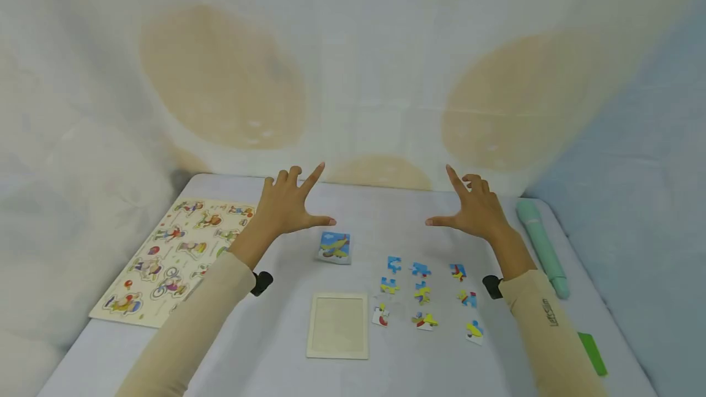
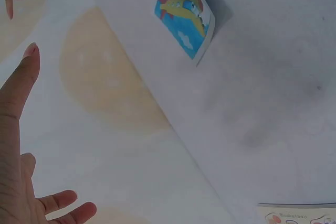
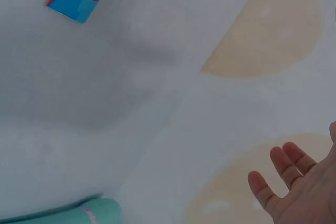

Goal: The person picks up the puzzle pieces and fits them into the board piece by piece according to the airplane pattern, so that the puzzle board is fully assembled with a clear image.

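Both hands hover above the table and hold nothing. My left hand (image 1: 287,204) has its thumb and index finger spread wide, above and left of a small picture card (image 1: 334,247) with a yellow airplane on blue. My right hand (image 1: 473,210) mirrors it, beyond the loose puzzle pieces. Several such pieces lie apart in rows, among them a blue one (image 1: 394,264) and a red-and-blue one (image 1: 458,271). A pale, square puzzle frame (image 1: 337,353) lies left of them. In the right wrist view, a red, yellow and blue puzzle piece (image 3: 79,1) shows at the top.
A wooden board with printed figures (image 1: 182,247) lies on the left, partly behind the left forearm. At the right edge are a teal cylindrical case (image 1: 543,247) and a green flat object (image 1: 592,354), partly hidden by the sleeve. A patterned cloth (image 1: 375,78) hangs behind the table.
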`<state>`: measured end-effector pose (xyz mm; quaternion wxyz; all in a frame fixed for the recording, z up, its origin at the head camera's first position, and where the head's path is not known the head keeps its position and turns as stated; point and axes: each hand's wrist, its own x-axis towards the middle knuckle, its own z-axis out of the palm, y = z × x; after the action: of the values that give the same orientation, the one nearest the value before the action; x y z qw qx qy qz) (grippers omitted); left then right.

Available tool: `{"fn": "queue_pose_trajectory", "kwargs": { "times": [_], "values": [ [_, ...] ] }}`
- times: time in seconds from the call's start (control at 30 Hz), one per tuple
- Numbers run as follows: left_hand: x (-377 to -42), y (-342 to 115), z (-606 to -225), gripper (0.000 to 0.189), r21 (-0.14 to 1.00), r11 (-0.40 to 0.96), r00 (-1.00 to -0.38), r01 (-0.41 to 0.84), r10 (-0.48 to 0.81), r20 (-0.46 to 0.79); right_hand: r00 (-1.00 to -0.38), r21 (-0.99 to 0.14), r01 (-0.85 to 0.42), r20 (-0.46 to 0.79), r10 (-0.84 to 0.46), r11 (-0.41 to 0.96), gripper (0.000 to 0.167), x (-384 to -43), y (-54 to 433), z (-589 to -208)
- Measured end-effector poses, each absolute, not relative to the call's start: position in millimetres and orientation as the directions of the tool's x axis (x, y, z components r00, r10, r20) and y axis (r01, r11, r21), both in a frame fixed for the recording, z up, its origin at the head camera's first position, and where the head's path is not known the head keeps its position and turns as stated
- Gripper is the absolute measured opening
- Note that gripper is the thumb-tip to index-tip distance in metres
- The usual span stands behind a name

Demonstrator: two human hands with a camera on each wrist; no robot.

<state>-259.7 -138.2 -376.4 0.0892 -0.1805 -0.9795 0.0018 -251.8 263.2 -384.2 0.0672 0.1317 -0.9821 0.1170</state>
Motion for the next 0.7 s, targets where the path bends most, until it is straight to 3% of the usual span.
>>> {"fn": "queue_pose_trajectory", "kwargs": {
  "times": [0.3, 0.7],
  "values": [
    [-241, -145, -390, 0.113, -0.068, 0.912, -0.879, 0.404, 0.407, 0.249, -0.963, -0.285, -0.268, 0.094, -0.251, 0.920, 0.119, -245, 263, -402],
    [-219, -143, -419, 0.109, 0.036, 0.897, -0.868, 0.441, 0.416, 0.273, -0.943, -0.269, -0.332, 0.082, -0.321, 0.904, 0.101, -242, 258, -424]
  ]
}}
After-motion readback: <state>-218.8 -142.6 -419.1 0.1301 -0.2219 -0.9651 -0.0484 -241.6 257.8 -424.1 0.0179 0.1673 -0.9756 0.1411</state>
